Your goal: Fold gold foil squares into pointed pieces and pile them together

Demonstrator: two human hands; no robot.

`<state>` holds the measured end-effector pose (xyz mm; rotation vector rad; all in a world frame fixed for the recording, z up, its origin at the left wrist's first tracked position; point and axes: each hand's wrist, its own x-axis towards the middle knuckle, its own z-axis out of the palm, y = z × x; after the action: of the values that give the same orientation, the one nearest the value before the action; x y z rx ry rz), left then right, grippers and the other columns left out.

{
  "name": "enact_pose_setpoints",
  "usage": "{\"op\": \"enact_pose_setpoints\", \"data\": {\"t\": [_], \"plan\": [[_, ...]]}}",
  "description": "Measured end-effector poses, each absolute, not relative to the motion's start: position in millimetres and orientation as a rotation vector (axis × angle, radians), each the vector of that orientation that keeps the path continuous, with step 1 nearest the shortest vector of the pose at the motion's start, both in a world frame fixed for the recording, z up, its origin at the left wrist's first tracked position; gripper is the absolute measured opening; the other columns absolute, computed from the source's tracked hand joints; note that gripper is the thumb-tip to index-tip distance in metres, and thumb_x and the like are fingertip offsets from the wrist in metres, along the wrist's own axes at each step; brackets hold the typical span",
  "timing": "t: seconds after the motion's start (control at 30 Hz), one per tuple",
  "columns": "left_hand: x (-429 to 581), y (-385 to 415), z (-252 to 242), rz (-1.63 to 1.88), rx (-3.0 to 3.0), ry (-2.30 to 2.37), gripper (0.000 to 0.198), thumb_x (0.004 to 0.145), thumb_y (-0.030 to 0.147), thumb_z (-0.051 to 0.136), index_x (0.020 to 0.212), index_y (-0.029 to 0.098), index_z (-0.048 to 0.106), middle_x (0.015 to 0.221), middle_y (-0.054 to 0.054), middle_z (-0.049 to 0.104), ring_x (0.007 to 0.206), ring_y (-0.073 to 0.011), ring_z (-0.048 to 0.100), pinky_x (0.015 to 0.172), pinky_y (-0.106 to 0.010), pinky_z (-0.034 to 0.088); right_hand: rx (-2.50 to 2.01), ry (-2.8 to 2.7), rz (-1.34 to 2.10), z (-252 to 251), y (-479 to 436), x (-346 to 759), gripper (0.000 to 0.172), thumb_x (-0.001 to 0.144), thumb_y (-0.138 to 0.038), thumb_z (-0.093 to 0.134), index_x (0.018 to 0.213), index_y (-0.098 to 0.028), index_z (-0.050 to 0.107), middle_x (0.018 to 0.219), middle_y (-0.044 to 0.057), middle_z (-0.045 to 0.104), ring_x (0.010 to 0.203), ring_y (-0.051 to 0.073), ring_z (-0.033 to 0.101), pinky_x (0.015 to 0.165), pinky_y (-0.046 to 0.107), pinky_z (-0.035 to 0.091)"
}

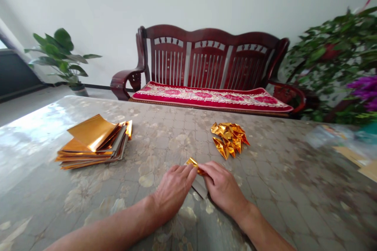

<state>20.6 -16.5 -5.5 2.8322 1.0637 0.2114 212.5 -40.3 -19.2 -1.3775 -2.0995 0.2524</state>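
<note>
Between my two hands, close to the tabletop, is a partly folded sheet of gold foil paper (200, 188), its grey back facing up and a gold edge folded over at the far end. The fingers of my left hand (176, 182) press on its left side. My right hand (222, 184) pinches the gold fold from the right, fingers closed. Beyond my right hand lies a small heap of folded gold foil pieces (231, 139) with pointed ends. A stack of flat gold foil sheets (92, 139) rests to the left, its edges uneven.
The table (141, 219) has a patterned, shiny cover. Plastic bags (330, 137) and brown cardboard pieces (350, 156) lie at the right edge. Behind stands a dark red wooden bench (207, 59) with a red cushion (206, 96). Potted plants (59, 55) flank it.
</note>
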Motion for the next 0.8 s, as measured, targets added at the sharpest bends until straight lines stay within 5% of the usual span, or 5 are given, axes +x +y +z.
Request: {"op": "enact_pose_setpoints", "data": {"t": [0.33, 0.8], "plan": [[19, -17, -6, 0.193, 2.862, 1.058, 0.032, 0.093, 0.014, 0.051, 0.124, 0.020, 0.050, 0.126, -0.011, 0.060, 0.113, -0.0230, 0.058, 0.093, -0.033, 0.045, -1.390, -2.108, 0.186, -11, -42, 232, 0.015, 0.081, -0.007, 0.064, 0.078, -0.021, 0.059, 0.079, 0.000, 0.060, 0.079, 0.017, 0.057, 0.070, 0.027, 0.042], [22, -18, -3, 0.154, 2.925, 1.049, 0.025, 0.092, 0.013, 0.052, 0.116, 0.018, 0.053, 0.112, -0.010, 0.062, 0.100, -0.0236, 0.060, 0.087, -0.035, 0.045, -1.220, -2.271, 0.088, -9, -41, 238, 0.010, 0.089, -0.024, 0.064, 0.083, -0.023, 0.072, 0.076, 0.002, 0.061, 0.076, 0.016, 0.055, 0.068, 0.029, 0.042]]}}
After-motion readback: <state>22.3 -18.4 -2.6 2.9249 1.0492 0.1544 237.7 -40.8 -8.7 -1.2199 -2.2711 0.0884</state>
